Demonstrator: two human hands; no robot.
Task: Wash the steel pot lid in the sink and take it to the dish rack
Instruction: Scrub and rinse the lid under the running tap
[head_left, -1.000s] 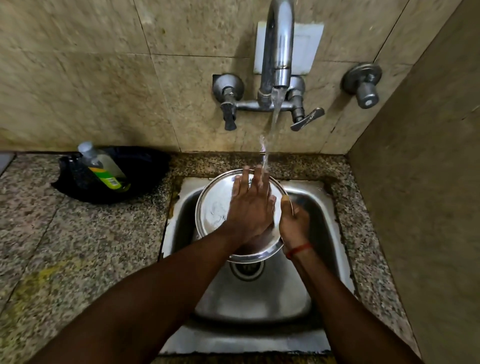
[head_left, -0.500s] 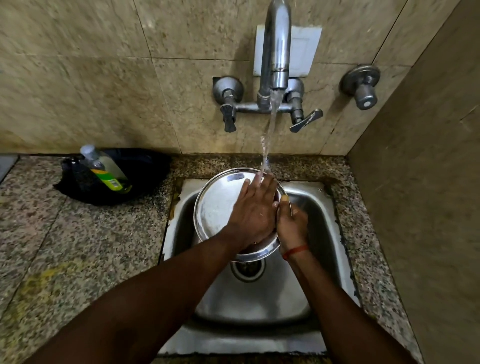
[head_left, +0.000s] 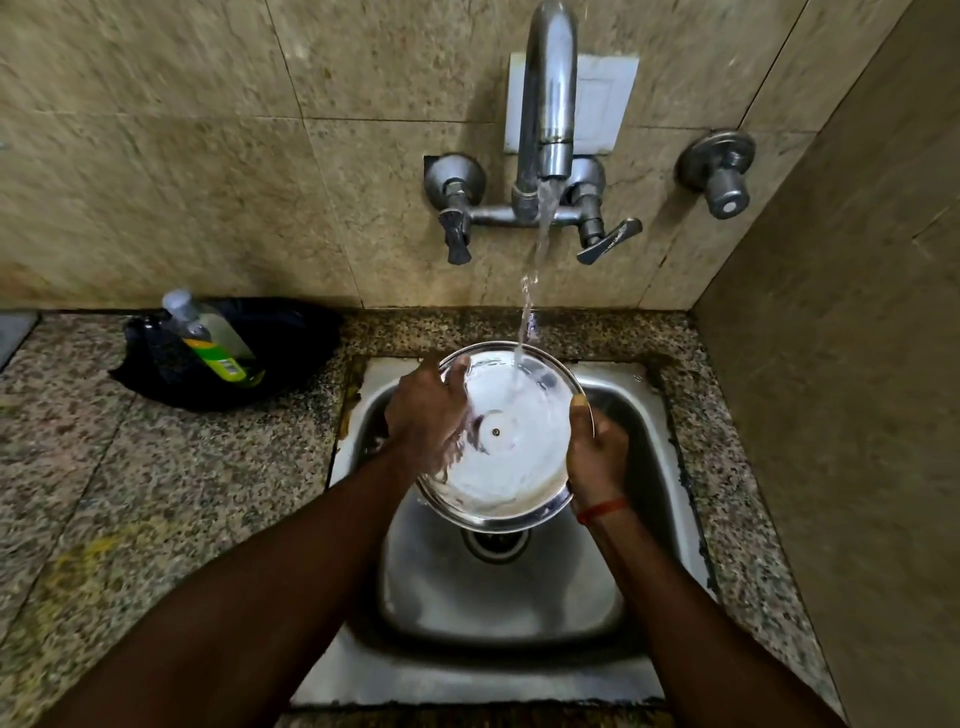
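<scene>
The round steel pot lid is held tilted over the steel sink, its inner face up with a small rivet at the centre. Water from the wall tap falls onto its upper part. My right hand grips the lid's right rim, thumb over the edge. My left hand lies on the lid's left side, fingers curled at the upper-left rim. No dish rack is in view.
A black bag with a clear soap bottle on it lies on the granite counter left of the sink. A tiled wall stands behind and a side wall closes in on the right. The drain shows under the lid.
My left hand has slid from the lid's middle to its left side, uncovering the lid's centre. The water now lands on the bare lid. My right hand keeps its hold on the right rim.
</scene>
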